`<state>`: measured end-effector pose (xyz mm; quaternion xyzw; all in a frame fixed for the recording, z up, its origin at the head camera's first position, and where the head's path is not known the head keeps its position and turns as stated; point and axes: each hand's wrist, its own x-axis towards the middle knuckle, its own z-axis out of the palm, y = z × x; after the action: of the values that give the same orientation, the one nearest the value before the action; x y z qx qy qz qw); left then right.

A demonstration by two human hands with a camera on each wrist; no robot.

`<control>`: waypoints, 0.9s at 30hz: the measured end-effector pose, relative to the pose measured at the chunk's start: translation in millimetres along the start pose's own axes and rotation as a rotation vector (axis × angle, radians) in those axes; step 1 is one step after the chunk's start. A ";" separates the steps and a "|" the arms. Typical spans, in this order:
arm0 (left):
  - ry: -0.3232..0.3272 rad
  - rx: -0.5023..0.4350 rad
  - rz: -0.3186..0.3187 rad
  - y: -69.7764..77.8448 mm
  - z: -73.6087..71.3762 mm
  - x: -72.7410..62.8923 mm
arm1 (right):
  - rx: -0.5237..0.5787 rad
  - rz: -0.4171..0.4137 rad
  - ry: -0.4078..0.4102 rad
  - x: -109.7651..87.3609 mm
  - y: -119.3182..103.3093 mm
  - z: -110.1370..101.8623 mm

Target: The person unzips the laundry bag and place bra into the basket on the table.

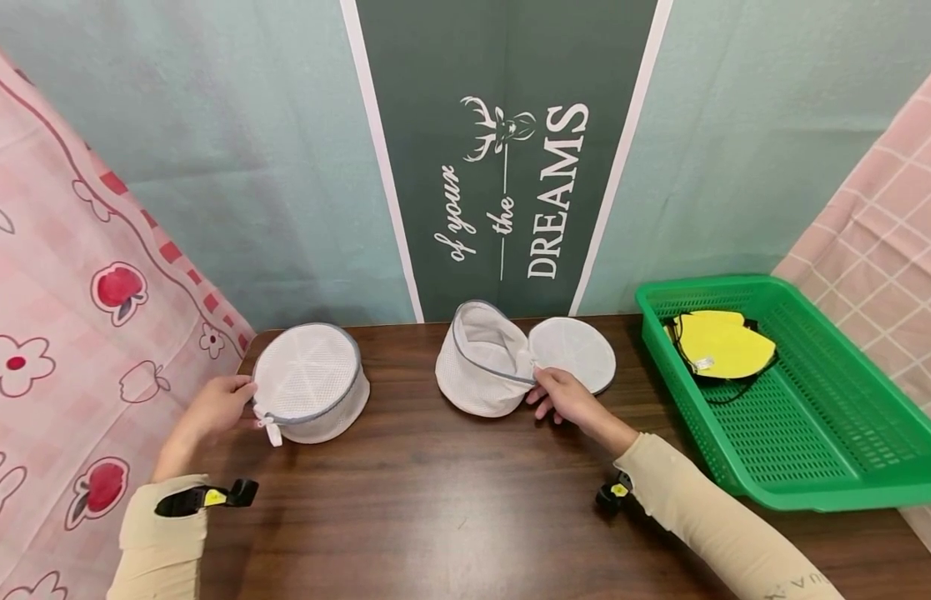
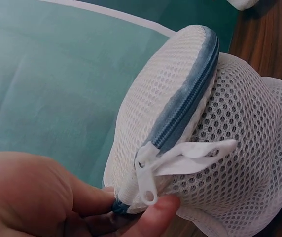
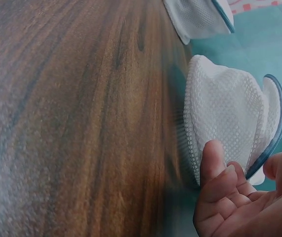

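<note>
On the left in the head view stands a zipped round white mesh laundry bag [image 1: 307, 375] with a blue-grey zipper band. My left hand [image 1: 219, 406] pinches its edge, close to the white zipper pull [image 2: 147, 182] and its fabric tab. A second mesh laundry bag [image 1: 465, 387] stands mid-table, unzipped, its round lid [image 1: 573, 354] folded out to the right. My right hand [image 1: 573, 398] holds this bag's rim near the lid joint. The right wrist view shows the thumb behind the rim and the fingers [image 3: 212, 160] against the outer mesh.
To the right, a green plastic basket [image 1: 683, 408] holds a yellow item [image 1: 723, 346] with black cords and a white label. Behind the brown wooden table [image 1: 435, 500] hangs a teal and dark green cloth [image 1: 510, 50]. Pink curtains [image 1: 45, 333] border both sides.
</note>
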<state>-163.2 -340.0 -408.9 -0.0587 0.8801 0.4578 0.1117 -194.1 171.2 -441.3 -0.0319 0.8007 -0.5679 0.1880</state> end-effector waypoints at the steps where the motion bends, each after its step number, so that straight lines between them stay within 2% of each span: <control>1: -0.005 -0.009 -0.001 0.1 1.2 0.0 | 0.000 -0.002 -0.001 -0.2 -0.1 0.2; 10: -0.052 -0.035 -0.006 5.8 10.3 -1.4 | 0.003 -0.009 0.005 -0.6 -1.1 1.7; 18: -0.109 -0.057 0.048 14.7 22.8 -8.0 | -0.003 -0.003 0.014 25.1 35.2 0.5; 23: -0.147 -0.045 0.081 19.8 31.7 -11.3 | -0.003 0.011 0.020 25.5 35.5 0.7; 27: -0.185 -0.074 0.107 24.3 40.9 -13.8 | -0.007 0.010 0.020 24.9 35.2 0.2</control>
<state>-149.0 -292.5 -408.9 0.0265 0.8505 0.4986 0.1655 -211.4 176.9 -480.4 -0.0230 0.8045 -0.5646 0.1827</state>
